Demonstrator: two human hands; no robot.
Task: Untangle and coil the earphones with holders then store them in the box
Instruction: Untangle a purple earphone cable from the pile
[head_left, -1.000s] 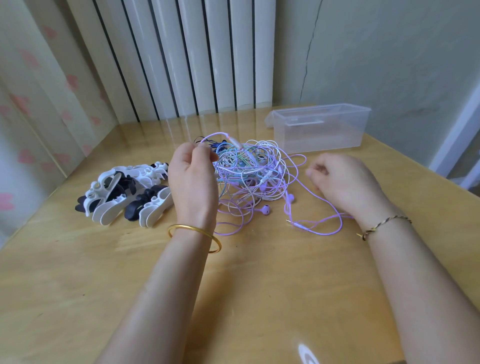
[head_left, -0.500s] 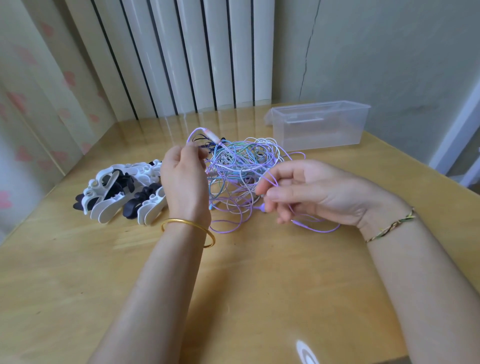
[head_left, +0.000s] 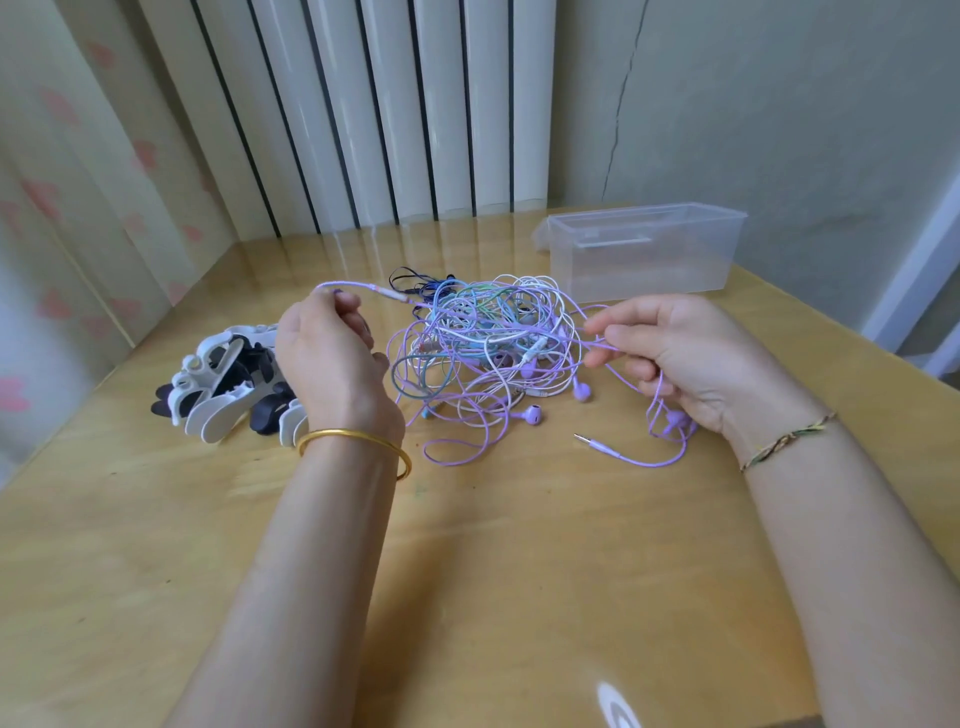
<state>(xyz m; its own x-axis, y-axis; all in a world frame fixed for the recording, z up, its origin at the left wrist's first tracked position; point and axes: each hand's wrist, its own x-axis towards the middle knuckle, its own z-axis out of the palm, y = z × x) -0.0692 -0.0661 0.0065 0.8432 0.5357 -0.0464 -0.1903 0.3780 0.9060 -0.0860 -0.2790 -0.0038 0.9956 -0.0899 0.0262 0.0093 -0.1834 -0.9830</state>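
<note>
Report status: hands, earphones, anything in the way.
Left hand pinches purple cable; right hand pinches another purple stretch. Earphone tangle knotted on table. Holders piled by left hand, box empty. Other cords snarl the purple cable.

The left hand (head_left: 332, 371) covers part of the holders (head_left: 215, 415); cords inside the earphones (head_left: 488, 338) are indistinguishable.
</note>
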